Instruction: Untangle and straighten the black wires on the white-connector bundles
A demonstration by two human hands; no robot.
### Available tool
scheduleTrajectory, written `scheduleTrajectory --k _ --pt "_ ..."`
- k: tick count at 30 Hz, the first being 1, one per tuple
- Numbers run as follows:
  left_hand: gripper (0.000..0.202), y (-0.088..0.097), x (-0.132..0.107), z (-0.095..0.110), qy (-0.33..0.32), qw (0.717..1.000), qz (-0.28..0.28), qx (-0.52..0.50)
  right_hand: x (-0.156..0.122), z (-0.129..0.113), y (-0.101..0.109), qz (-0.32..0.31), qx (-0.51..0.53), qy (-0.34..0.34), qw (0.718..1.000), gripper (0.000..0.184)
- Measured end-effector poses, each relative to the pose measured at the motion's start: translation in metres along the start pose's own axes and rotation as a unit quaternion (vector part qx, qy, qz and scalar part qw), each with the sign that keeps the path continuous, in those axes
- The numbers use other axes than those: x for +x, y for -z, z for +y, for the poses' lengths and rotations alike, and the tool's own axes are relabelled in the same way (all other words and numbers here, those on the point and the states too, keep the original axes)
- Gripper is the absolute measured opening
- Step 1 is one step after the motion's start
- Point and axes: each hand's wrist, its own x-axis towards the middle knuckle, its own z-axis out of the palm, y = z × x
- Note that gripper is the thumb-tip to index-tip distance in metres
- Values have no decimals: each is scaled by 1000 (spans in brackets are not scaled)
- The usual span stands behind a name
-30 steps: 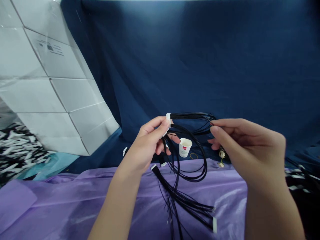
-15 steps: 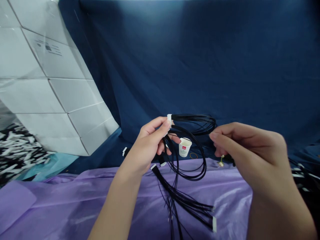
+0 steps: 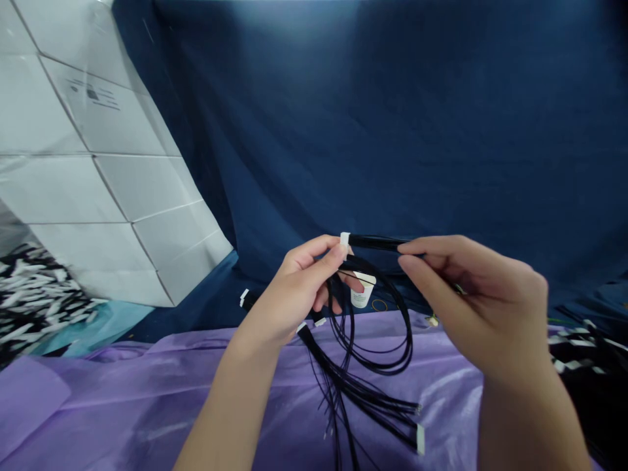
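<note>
Looks like wire-bunching step: L hand (image 3: 294, 288) pinches white conn (image 3: 345, 242), R hand (image 3: 483, 288) has black wires (image 3: 373, 242) in narrow thumb-finger pinch, all held up over purple sheet (image 3: 191, 386); next move prob needs steady L grip w/ R aligning strands.

One left hand (image 3: 299, 284), one right hand (image 3: 475, 288), one paper cup (image 3: 360, 298), one thin ring (image 3: 379, 310) and two black-and-white heaps (image 3: 42, 297) are seen; black wires (image 3: 375, 242) cannot be counted.
</note>
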Motion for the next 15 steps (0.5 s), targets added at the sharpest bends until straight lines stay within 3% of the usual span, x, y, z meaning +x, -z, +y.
scheduleTrajectory --k 4,15 --pt "28 -2 -1 1 21 999 -34 -12 0 -1 -8 26 -69 85 994 9" --pt "33 2 -3 1 30 998 -59 -7 -1 2 -11 1 -74 105 992 7"
